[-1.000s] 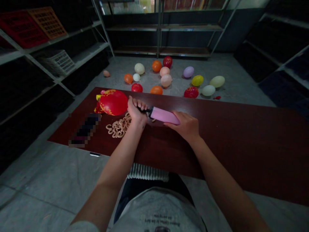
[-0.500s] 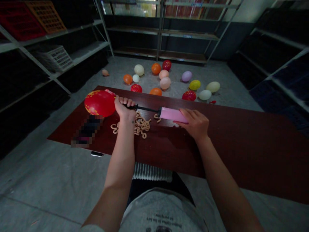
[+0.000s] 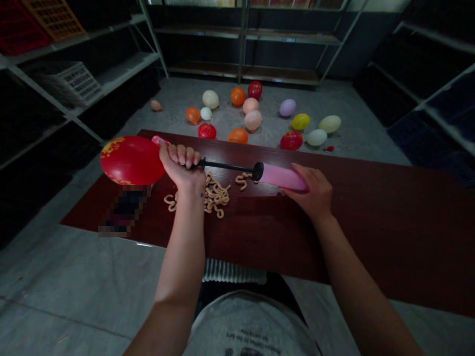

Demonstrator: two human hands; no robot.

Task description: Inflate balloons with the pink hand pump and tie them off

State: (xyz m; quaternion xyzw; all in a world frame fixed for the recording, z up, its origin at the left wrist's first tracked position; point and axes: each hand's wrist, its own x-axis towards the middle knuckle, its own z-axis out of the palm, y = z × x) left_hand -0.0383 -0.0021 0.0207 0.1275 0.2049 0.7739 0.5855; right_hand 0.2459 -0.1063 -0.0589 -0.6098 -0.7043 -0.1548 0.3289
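Head view: a pink hand pump [image 3: 282,177] lies sideways, its black rod [image 3: 226,166] pointing left at a red balloon [image 3: 131,160]. The left hand [image 3: 181,168] curls its fingers tight on the rod. The right hand [image 3: 311,193] holds the pink tube. Tan curly bits [image 3: 215,198] lie below the left fingers on the dark red tabletop [image 3: 371,232]. More balloons [image 3: 253,120] sit on the floor [image 3: 92,282].

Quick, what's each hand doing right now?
Left hand: closed, holding the neck of the red balloon at the black pump tube.
Right hand: holding the pink pump barrel.
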